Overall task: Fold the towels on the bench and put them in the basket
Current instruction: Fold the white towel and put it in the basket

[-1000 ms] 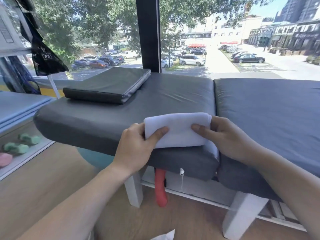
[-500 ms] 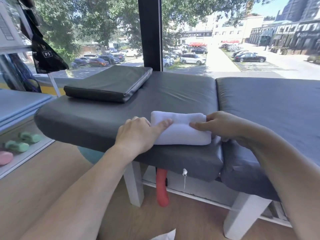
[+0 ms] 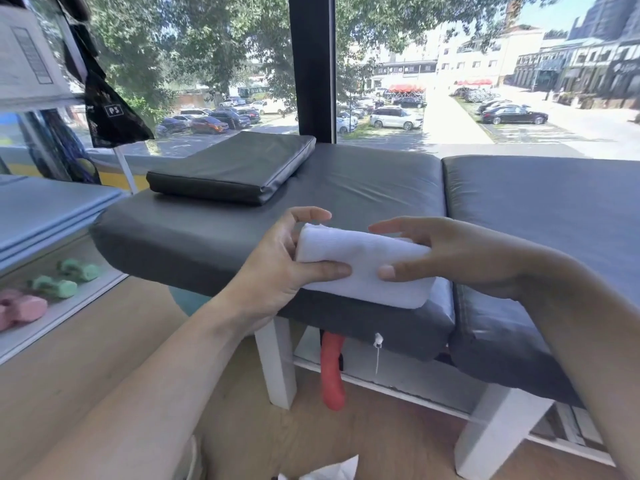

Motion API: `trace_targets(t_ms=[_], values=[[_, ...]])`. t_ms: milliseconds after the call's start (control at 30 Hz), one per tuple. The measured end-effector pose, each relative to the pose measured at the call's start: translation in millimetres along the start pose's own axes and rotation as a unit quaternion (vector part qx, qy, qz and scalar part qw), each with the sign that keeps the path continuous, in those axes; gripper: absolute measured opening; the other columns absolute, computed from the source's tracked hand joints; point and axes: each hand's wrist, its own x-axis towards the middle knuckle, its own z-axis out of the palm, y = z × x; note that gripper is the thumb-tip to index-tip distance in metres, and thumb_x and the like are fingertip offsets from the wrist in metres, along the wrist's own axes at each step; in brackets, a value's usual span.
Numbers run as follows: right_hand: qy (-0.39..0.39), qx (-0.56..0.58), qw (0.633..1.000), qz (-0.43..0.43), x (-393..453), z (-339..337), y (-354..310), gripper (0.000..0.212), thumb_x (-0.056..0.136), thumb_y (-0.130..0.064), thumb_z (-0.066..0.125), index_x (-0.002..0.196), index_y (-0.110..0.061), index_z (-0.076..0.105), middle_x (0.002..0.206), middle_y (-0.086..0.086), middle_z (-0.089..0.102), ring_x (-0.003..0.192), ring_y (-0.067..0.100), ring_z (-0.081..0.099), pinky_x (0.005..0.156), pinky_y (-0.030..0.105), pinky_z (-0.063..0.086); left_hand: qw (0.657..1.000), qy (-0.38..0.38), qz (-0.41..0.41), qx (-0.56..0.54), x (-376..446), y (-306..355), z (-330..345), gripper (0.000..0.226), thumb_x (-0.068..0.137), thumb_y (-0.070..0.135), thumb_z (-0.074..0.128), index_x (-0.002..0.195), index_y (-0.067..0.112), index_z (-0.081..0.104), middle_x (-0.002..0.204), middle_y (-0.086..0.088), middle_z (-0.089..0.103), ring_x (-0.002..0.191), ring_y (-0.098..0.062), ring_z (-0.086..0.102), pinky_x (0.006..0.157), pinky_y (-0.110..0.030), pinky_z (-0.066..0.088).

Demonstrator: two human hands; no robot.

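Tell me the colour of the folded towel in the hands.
White: the folded towel, seen plainly in the head view.

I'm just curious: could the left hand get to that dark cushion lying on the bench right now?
Probably yes, but not freely. The left hand is busy holding the towel along with the right hand. The cushion lies beyond on the bench, with nothing between them.

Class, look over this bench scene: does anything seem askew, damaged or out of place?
Little stands out. The folded white towel hangs slightly past the bench front edge, and white fabric lies on the floor below.
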Motion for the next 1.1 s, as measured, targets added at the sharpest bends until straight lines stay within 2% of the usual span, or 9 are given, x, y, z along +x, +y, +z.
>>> trace_targets(t_ms=[100, 167, 233, 367, 433, 567, 800, 967, 1100], values=[[-0.084, -0.038, 0.996, -0.013, -5.9, 10.8, -14.0, 0.046, 0.08, -0.054, 0.075, 0.12, -0.033, 0.07, 0.111, -0.008, 0.074, 0.105, 0.012, 0.069, 0.094, 0.031, 0.055, 0.999, -0.018, 0.029, -0.028, -13.4, -1.1, -6.8, 0.045, 0.067, 0.001, 0.085, 0.101, 0.025, 0.069, 0.108, -0.004, 0.074, 0.097, -0.019, 0.068, 0.083, -0.029, 0.056], [-0.109, -0.074, 0.991, 0.005, -6.9, 18.3, -16.7, 0.04, 0.078, -0.058, 0.073, 0.108, -0.031, 0.075, 0.104, -0.008, 0.076, 0.1, 0.013, 0.07, 0.093, 0.033, 0.055, 0.998, -0.015, 0.025, -0.054, -20.0, -2.9, -10.2, 0.042, 0.062, 0.017, 0.094, 0.095, 0.023, 0.069, 0.105, -0.007, 0.073, 0.093, -0.021, 0.067, 0.077, -0.03, 0.056], [-0.121, -0.122, 0.985, 0.022, -6.1, 28.2, -18.3, 0.033, 0.076, -0.058, 0.076, 0.095, -0.031, 0.077, 0.094, -0.01, 0.076, 0.092, 0.009, 0.07, 0.087, 0.029, 0.053, 0.998, 0.01, 0.013, -0.064, -26.6, -6.3, -10.3, 0.051, 0.054, 0.036, 0.097, 0.092, 0.019, 0.069, 0.093, -0.007, 0.07, 0.083, -0.02, 0.065, 0.068, -0.027, 0.054], [-0.095, -0.193, 0.976, 0.038, -1.2, 43.9, -24.6, 0.032, 0.071, -0.049, 0.086, 0.088, -0.024, 0.074, 0.084, -0.009, 0.074, 0.079, 0.009, 0.069, 0.073, 0.027, 0.051, 0.995, 0.081, -0.015, -0.052, -41.3, -10.5, -2.9, 0.034, 0.067, 0.04, 0.083, 0.087, 0.015, 0.072, 0.086, -0.007, 0.074, 0.077, -0.018, 0.069, 0.066, -0.026, 0.055], [-0.075, -0.219, 0.972, 0.035, 1.5, 51.2, -31.0, 0.035, 0.069, -0.05, 0.087, 0.088, -0.024, 0.072, 0.086, -0.006, 0.074, 0.082, 0.015, 0.069, 0.073, 0.032, 0.053, 0.992, 0.114, -0.027, -0.048, -43.7, -9.2, -2.9, 0.033, 0.071, 0.04, 0.087, 0.087, 0.014, 0.074, 0.088, -0.009, 0.074, 0.078, -0.019, 0.07, 0.068, -0.028, 0.056], [-0.029, -0.234, 0.972, 0.009, 7.6, 83.3, -39.5, 0.036, 0.066, -0.048, 0.087, 0.082, -0.023, 0.067, 0.078, 0.001, 0.07, 0.074, 0.025, 0.066, 0.061, 0.04, 0.052, 0.989, 0.138, -0.05, -0.026, -53.7, -6.3, -28.1, 0.037, 0.07, 0.034, 0.088, 0.091, 0.008, 0.071, 0.089, -0.012, 0.074, 0.078, -0.02, 0.07, 0.068, -0.029, 0.056], [-0.014, -0.256, 0.966, -0.026, 49.1, 179.4, -27.6, 0.039, 0.065, -0.047, 0.088, 0.079, -0.032, 0.056, 0.08, -0.008, 0.064, 0.07, 0.009, 0.054, 0.054, 0.031, 0.042, 0.976, 0.171, -0.133, 0.031, -98.2, -51.0, -104.4, 0.031, 0.071, 0.026, 0.081, 0.092, 0.005, 0.073, 0.089, -0.011, 0.076, 0.078, -0.021, 0.071, 0.07, -0.03, 0.058], [-0.085, -0.23, 0.969, -0.017, 98.0, 253.2, 3.4, 0.04, 0.068, -0.048, 0.087, 0.087, -0.024, 0.062, 0.082, -0.002, 0.065, 0.071, 0.014, 0.055, 0.055, 0.03, 0.039, 0.948, 0.223, -0.224, 0.018, -129.7, -109.6, -157.1, 0.01, 0.085, 0.011, 0.077, 0.095, 0.007, 0.074, 0.09, -0.01, 0.077, 0.078, -0.019, 0.073, 0.071, -0.029, 0.06], [-0.141, -0.071, 0.987, 0.031, 135.1, 309.2, 30.1, 0.034, 0.077, -0.044, 0.084, 0.096, -0.02, 0.07, 0.085, -0.006, 0.068, 0.071, 0.011, 0.059, 0.053, 0.017, 0.043, 0.912, 0.302, -0.277, -0.006, -165.6, -155.2, -201.0, 0.016, 0.09, 0.016, 0.074, 0.1, 0.003, 0.071, 0.097, -0.015, 0.076, 0.083, -0.024, 0.071, 0.072, -0.03, 0.059]])
